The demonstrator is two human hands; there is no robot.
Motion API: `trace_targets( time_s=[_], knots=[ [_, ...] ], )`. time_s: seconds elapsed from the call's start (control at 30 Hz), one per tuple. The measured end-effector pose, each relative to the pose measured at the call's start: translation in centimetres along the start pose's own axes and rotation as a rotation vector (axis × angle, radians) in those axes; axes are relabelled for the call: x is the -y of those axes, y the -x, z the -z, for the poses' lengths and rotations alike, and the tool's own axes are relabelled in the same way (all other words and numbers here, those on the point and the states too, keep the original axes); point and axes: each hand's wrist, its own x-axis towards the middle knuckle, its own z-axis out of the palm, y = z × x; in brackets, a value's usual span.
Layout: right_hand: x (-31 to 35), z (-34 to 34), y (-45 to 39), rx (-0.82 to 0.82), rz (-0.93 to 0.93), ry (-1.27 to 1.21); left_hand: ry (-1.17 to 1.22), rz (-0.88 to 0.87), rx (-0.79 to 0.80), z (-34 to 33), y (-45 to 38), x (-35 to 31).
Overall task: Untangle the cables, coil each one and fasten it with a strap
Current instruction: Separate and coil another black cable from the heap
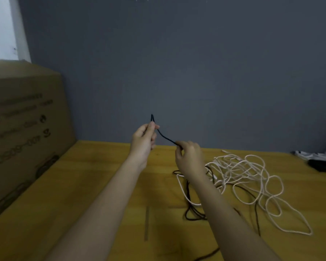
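Both forearms raised, left hand [144, 140] and right hand [189, 157] fingers pinching black cable [165, 136], white cable [252, 178] tangled on table [102, 176]

A thin black cable [165, 136] is raised above the wooden tabletop, folded into a narrow upright loop at its upper end, then sagging in a short span down to the right. The rest of it trails on the table in dark loops, tangled with a white cable [252, 178] that sprawls in many loose, overlapping loops to the right.
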Motion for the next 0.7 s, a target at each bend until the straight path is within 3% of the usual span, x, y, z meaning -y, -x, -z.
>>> trace_targets(
  time_s=[0.17,0.3,0.43,0.6,0.7],
  knots=[
    [-0.2,-4.5,-1.6,-0.161,0.174,0.131,-0.043,-0.017,-0.067,0.9,-4.1,4.0],
    [-1.9,-7.0,-2.3,-0.127,0.305,0.217,-0.116,-0.038,-0.052,2.3,-6.7,7.0],
    [-2.6,-8.2,-2.2,-0.059,0.394,0.128,-0.271,-0.091,0.025,3.2,-7.7,9.4],
    [-2.9,-8.1,-2.4,-0.104,0.461,-0.034,-0.433,-0.108,0.192,4.3,-7.4,11.8],
    [-2.5,-7.5,-2.8,-0.172,0.458,-0.066,-0.384,-0.067,0.289,3.9,-7.0,11.9]
  ],
)
